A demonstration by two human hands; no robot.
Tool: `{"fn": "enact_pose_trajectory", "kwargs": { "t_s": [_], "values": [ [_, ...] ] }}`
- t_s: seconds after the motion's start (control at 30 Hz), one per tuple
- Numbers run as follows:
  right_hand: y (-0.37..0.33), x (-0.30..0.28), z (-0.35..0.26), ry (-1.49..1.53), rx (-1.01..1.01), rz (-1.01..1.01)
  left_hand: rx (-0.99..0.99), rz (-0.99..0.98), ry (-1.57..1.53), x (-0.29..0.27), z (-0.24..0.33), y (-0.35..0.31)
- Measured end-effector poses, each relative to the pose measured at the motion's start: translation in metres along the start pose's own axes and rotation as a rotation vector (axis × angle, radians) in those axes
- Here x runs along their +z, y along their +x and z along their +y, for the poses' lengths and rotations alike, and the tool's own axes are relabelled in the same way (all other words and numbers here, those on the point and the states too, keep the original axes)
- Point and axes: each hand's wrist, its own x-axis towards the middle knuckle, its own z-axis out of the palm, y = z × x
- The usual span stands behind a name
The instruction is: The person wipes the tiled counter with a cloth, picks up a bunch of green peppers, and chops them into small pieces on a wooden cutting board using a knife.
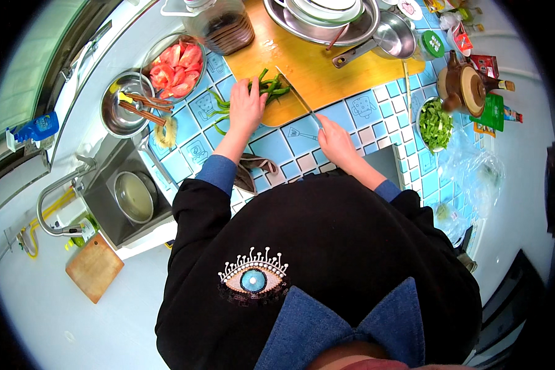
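Note:
My left hand [246,110] is closed over a bunch of long green peppers [276,90] at the near left edge of a yellow wooden cutting board [327,77]. Some pepper ends stick out to the left, over the blue tiled counter [271,147]. In my right hand [337,140] is the handle of a kitchen knife [300,98]. Its blade points away and to the left, with the tip beside the peppers' right ends. Whether the edge touches a pepper I cannot tell.
Left of the board stand a bowl of cut tomatoes [179,71], a steel bowl [113,111] with chopsticks across it, and a sink [102,191]. Stacked bowls [327,37] and a saucepan [393,37] sit on the board's far part. Chopped greens [436,126] and a brown clay pot [462,86] are at right.

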Motion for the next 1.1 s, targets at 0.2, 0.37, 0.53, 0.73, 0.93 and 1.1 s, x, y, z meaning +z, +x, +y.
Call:
{"fn": "enact_pose_trajectory", "kwargs": {
  "t_s": [0.2, 0.37, 0.53, 0.73, 0.93, 1.1],
  "values": [
    [0.000, 0.001, 0.003, -0.026, -0.001, -0.002, -0.074, 0.055, -0.027, 0.007, 0.021, 0.005],
    [-0.001, 0.005, 0.001, -0.015, -0.002, -0.025, -0.055, 0.051, 0.080, 0.017, 0.018, -0.001],
    [-0.003, 0.007, 0.005, 0.018, 0.002, -0.021, -0.085, 0.077, 0.096, 0.021, 0.021, -0.001],
    [-0.006, 0.010, 0.004, 0.052, 0.004, 0.009, -0.044, 0.039, 0.138, 0.016, 0.024, 0.000],
    [-0.004, 0.012, 0.001, 0.061, 0.036, -0.012, -0.073, -0.045, 0.144, 0.018, 0.021, 0.007],
    [-0.004, 0.007, 0.000, 0.041, 0.051, -0.026, -0.098, -0.184, -0.054, 0.011, 0.014, 0.011]
  ]
}}
